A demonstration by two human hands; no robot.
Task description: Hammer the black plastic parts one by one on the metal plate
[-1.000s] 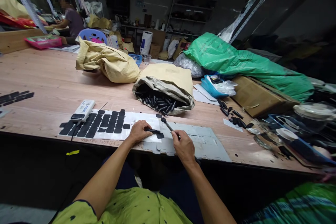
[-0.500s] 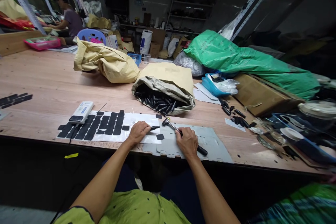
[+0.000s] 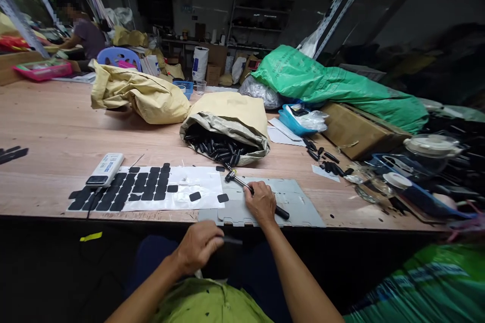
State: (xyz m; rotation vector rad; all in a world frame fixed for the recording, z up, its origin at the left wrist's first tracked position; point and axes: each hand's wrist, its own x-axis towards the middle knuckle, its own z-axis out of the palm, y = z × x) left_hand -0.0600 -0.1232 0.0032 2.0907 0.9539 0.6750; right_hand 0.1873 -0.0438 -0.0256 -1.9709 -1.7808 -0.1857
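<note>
My left hand [image 3: 199, 247] is below the table's front edge, above my lap, with its fingers closed on a small black stick-like part [image 3: 231, 240]. My right hand [image 3: 260, 203] rests on a grey metal plate [image 3: 299, 202] and grips the handle of a small hammer [image 3: 238, 180], whose head lies on the plate's far left corner. A white sheet [image 3: 197, 181] bearing rows of black rubber pads [image 3: 140, 186] lies left of the plate. Two loose pads [image 3: 195, 196] sit on the sheet near its right end.
An open tan sack [image 3: 235, 116] of black stick parts lies behind the plate, another tan sack [image 3: 140, 93] to its left. A white remote-like device [image 3: 105, 169] rests on the pads. Green bag [image 3: 333, 86], cardboard box [image 3: 359, 133] and clutter fill the right. A person sits far left [image 3: 81, 30].
My left hand has pulled back off the sheet, down below the table edge, with the black part in it. The hammer head has come down onto the plate. The view has shifted right.
</note>
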